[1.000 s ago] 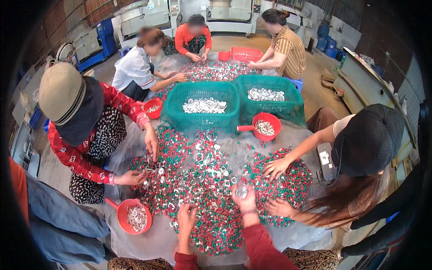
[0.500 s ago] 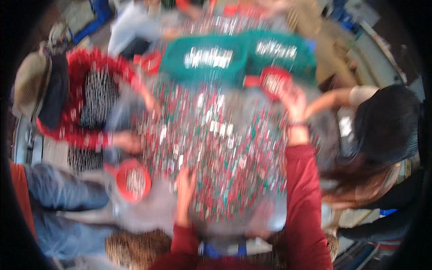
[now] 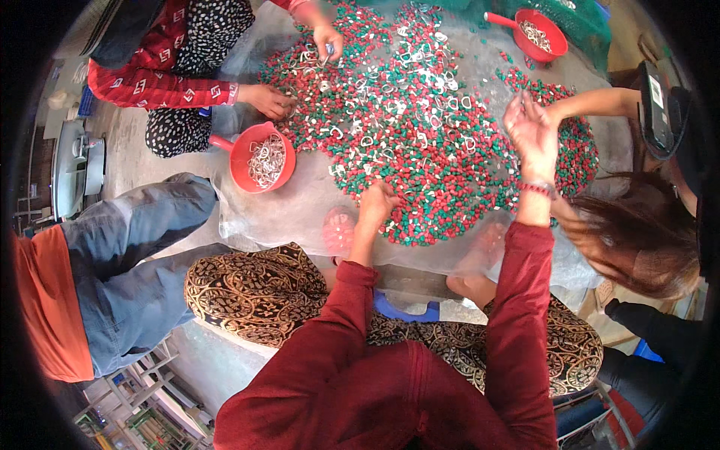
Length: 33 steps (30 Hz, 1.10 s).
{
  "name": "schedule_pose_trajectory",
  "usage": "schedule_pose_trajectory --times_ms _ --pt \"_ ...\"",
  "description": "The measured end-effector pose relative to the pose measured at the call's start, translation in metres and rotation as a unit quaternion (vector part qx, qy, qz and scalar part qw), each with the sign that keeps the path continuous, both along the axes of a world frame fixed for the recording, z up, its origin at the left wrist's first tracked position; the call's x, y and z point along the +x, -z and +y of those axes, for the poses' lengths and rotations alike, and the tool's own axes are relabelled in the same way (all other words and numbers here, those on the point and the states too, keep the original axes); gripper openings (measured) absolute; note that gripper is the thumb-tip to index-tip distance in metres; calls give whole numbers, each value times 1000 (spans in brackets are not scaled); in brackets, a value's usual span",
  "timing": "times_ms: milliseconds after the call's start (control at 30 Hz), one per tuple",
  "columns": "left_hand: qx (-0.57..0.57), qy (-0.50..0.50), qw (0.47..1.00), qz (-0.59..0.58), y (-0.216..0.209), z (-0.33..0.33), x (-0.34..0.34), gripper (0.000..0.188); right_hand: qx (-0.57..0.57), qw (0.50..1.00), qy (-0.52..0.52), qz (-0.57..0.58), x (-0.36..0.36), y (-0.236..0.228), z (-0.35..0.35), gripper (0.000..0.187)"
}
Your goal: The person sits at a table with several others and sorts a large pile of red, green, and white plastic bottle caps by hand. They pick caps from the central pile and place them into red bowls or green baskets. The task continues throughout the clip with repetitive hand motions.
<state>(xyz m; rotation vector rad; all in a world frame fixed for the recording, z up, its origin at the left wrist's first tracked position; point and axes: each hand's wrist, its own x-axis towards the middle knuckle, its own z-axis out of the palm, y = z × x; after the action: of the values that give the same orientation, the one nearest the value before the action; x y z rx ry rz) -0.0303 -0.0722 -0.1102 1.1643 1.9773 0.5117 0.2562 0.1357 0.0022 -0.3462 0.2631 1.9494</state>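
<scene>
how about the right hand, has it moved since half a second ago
Yes: judged against the far red bowl, the right hand has come back toward the wearer.

A dark red long-sleeved top, a seam running down its front; black trousers covered in golden swirls; a narrow red bracelet circles the right wrist.
</scene>
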Motion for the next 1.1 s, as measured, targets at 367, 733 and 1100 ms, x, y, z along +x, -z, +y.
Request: schedule_pose_trajectory --times_ms 367,733,1100 --pt "138 -28 987 -75 1 4 35 34 -72 854 -31 -514 -52 77 -160 53" --pt "247 14 946 208 37 115 -107 37 60 835 -62 -544 -88 90 -124 42" --pt "107 -42 989 -97 4 127 -73 51 216 421 -35 -880 -91 123 -59 43"
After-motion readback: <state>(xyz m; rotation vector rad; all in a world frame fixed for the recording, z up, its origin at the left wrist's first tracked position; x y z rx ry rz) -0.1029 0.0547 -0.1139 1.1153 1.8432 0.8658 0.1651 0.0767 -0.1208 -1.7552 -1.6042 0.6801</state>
